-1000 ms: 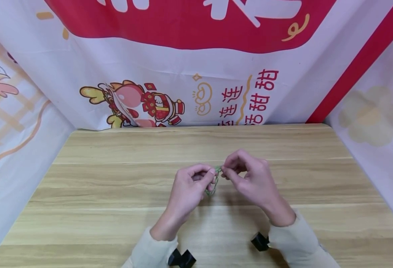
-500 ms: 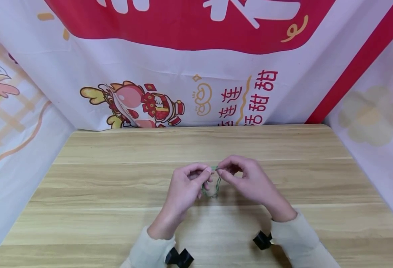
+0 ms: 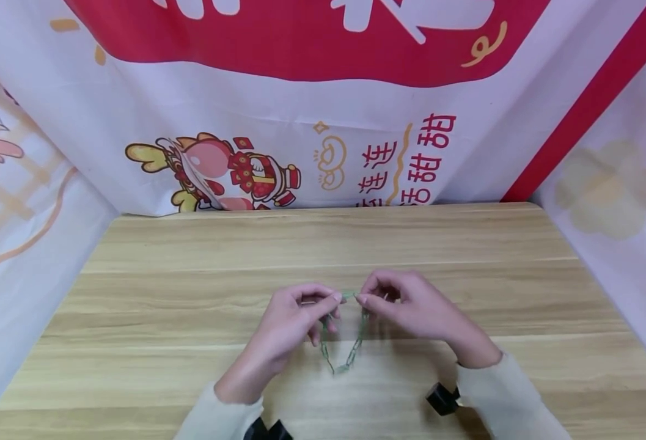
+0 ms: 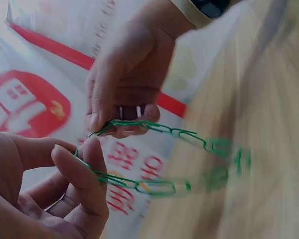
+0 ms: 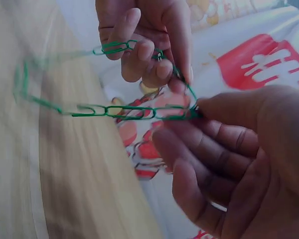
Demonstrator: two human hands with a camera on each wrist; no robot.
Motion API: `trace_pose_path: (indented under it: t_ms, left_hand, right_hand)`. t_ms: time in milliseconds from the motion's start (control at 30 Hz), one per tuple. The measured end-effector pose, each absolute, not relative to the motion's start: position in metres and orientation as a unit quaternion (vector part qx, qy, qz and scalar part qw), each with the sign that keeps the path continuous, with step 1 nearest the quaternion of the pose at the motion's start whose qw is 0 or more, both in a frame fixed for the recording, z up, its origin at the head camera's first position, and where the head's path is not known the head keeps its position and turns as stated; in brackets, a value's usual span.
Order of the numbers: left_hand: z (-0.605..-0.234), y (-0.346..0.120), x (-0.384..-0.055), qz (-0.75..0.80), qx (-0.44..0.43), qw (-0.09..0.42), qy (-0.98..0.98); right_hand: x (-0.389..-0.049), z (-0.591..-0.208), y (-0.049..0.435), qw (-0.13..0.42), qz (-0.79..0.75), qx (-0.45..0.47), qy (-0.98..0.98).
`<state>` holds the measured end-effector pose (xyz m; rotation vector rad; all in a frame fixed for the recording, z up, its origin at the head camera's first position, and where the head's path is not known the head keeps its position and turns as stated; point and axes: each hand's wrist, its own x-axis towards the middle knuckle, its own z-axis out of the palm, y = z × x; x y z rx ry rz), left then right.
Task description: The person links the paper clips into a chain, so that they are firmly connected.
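Observation:
A chain of linked green paper clips (image 3: 352,351) hangs in a loop between my two hands over the table. My left hand (image 3: 295,318) pinches one stretch of it between thumb and forefinger. Close beside, my right hand (image 3: 411,305) pinches another stretch with its thumb and forefinger, and a short piece of green wire spans the small gap between the fingertips. In the left wrist view the paper clip chain (image 4: 159,186) swings out to the right, its far end blurred. From the right wrist view, single paper clips (image 5: 132,112) show clearly near the right thumb.
The hands are above a light wood-grain table (image 3: 190,263). Behind it hangs a white and red printed cloth (image 3: 278,91), with more printed cloth on both sides. A black camera mount (image 3: 442,398) sits at the right wrist, another (image 3: 267,431) at the left.
Both hands have come slightly nearer to me, the left also moving left. The paper clip loop, small and bunched before, now hangs wider and lower.

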<state>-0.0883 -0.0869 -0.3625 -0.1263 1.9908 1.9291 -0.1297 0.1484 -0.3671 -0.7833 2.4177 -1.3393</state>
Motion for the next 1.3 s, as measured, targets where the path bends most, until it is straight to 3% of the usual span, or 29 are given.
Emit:
trace_pose_path:
  t_ms: [100, 300, 600, 800, 967, 1100, 1300]
  left_hand:
    - [-0.38, -0.087, -0.117, 0.602, -0.036, 0.163, 0.781]
    - [-0.394, -0.089, -0.148, 0.364, 0.019, 0.076, 0.928]
    - [-0.4, -0.072, -0.168, 0.328, 0.091, 0.088, 0.936]
    - [-0.409, -0.075, -0.178, 0.326, 0.076, 0.097, 0.937]
    - [-0.431, -0.085, -0.183, 0.328, 0.03, 0.074, 0.941]
    - [-0.418, -0.084, -0.171, 0.357, 0.032, 0.058, 0.932]
    - [-0.413, -0.079, -0.162, 0.324, 0.117, 0.025, 0.939]
  right_hand:
    - [-0.151, -0.381, 0.142, 0.142, -0.41, -0.234, 0.87]
    - [-0.172, -0.409, 0.136, 0.082, -0.326, -0.178, 0.925]
    - [-0.171, -0.411, 0.127, 0.063, -0.279, -0.097, 0.953]
    - [-0.171, -0.412, 0.121, 0.07, -0.258, -0.067, 0.961]
    - [-0.172, -0.412, 0.13, 0.08, -0.269, -0.037, 0.959]
    - [-0.171, -0.412, 0.133, 0.067, -0.285, -0.048, 0.955]
    - [-0.17, -0.411, 0.129, 0.019, -0.243, -0.13, 0.961]
